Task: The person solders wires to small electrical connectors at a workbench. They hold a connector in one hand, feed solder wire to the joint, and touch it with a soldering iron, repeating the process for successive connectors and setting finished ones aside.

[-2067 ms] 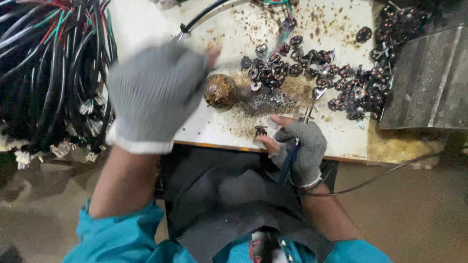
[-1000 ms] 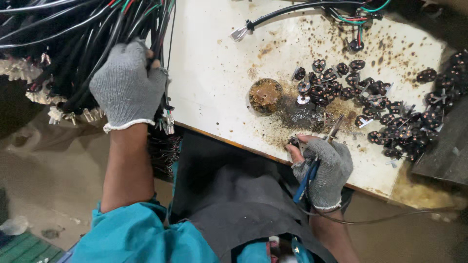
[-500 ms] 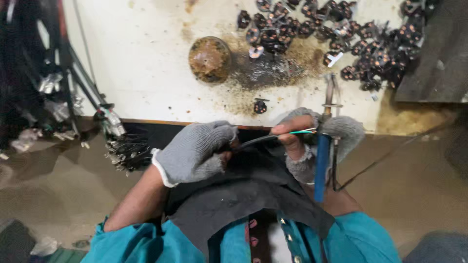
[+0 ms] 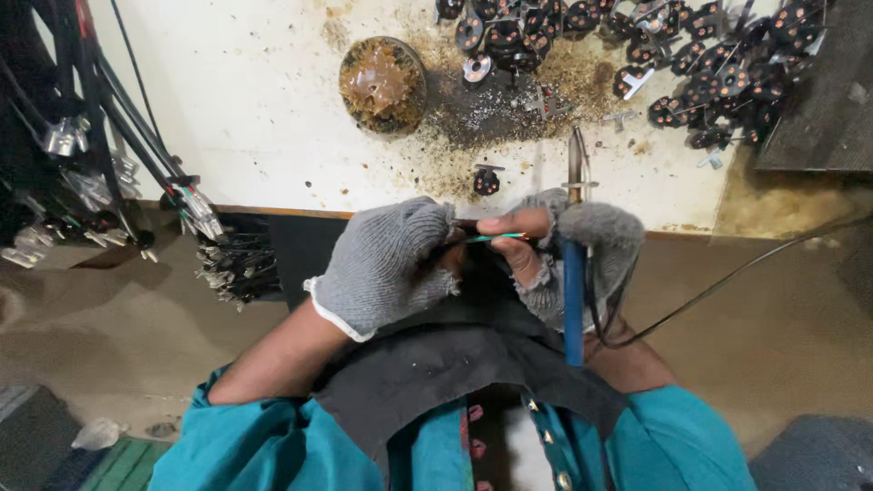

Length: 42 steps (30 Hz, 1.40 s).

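Just hands (image 4: 482, 255) below table edge (image 4: 273, 211)

White bench (image 4: 264, 136): rusty disc (image 4: 383, 84), black connectors (image 4: 709, 64)

A single head-worn camera looks steeply down and slightly forward, close over the person's lap. The white worktable (image 4: 273, 109) fills the upper frame, the gloved left hand (image 4: 386, 264) and right hand (image 4: 568, 250) meet at centre, and teal sleeves (image 4: 264, 445) cross the bottom edge.
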Each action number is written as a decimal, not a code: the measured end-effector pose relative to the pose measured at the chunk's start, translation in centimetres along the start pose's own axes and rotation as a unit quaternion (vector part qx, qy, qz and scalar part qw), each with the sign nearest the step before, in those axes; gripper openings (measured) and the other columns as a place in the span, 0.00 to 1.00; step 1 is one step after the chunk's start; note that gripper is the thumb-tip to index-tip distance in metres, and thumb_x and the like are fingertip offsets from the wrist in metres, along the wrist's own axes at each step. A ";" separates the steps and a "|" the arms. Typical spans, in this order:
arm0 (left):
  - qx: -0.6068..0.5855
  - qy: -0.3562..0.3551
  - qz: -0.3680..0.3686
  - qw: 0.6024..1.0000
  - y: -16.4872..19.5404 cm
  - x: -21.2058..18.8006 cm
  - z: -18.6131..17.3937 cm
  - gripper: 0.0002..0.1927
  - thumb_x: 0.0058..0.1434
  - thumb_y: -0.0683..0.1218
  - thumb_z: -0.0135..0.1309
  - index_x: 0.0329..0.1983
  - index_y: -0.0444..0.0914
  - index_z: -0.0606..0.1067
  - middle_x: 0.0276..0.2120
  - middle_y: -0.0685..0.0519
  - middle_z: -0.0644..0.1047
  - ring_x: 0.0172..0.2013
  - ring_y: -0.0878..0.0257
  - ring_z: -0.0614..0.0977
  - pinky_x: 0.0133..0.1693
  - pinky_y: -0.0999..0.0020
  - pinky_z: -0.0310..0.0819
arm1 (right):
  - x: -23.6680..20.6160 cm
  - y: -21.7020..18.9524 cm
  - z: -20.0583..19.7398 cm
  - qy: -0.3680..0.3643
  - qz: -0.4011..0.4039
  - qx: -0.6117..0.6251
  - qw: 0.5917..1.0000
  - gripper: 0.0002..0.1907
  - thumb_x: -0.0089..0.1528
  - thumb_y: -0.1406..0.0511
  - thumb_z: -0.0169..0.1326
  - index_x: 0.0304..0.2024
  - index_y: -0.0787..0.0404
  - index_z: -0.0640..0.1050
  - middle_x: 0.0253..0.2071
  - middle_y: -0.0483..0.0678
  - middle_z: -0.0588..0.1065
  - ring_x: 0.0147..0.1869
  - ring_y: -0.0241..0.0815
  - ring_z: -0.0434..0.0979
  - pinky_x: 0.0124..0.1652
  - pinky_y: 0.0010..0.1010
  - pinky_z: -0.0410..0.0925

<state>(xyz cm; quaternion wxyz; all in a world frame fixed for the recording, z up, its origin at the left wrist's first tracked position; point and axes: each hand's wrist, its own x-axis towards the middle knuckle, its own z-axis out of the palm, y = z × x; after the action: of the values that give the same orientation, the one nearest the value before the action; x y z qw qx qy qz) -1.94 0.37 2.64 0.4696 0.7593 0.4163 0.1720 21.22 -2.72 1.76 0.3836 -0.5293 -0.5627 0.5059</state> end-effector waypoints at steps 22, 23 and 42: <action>-0.126 0.103 -0.026 0.986 -0.8 0.3 0.0 0.10 0.63 0.45 0.64 0.40 0.37 0.76 0.30 0.47 0.73 0.32 0.50 0.78 0.35 0.60 0.71 | -1.5 2.7 0.9 0.021 0.030 0.031 0.999 0.08 0.69 0.64 0.61 0.46 0.62 0.79 0.40 0.45 0.76 0.43 0.33 0.76 0.45 0.24 0.70; -0.120 0.103 -0.015 0.987 -0.7 0.4 0.0 0.09 0.62 0.45 0.64 0.40 0.37 0.76 0.30 0.46 0.73 0.32 0.50 0.78 0.35 0.59 0.71 | -1.3 2.3 0.8 0.020 0.033 0.029 0.999 0.08 0.69 0.64 0.62 0.46 0.62 0.79 0.40 0.45 0.76 0.43 0.34 0.76 0.46 0.24 0.70; -0.041 0.137 -0.023 0.989 -0.2 0.5 0.5 0.11 0.57 0.46 0.68 0.34 0.41 0.75 0.30 0.48 0.73 0.31 0.48 0.78 0.33 0.58 0.71 | -0.8 0.4 1.1 0.044 0.016 -0.048 0.998 0.05 0.65 0.69 0.63 0.42 0.62 0.80 0.39 0.47 0.78 0.43 0.38 0.78 0.46 0.28 0.70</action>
<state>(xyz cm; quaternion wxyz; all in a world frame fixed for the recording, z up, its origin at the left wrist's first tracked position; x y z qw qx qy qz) -1.43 0.50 2.12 0.4424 0.6992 0.4867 0.2803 20.32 -3.71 1.26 0.3742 -0.5778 -0.5604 0.4605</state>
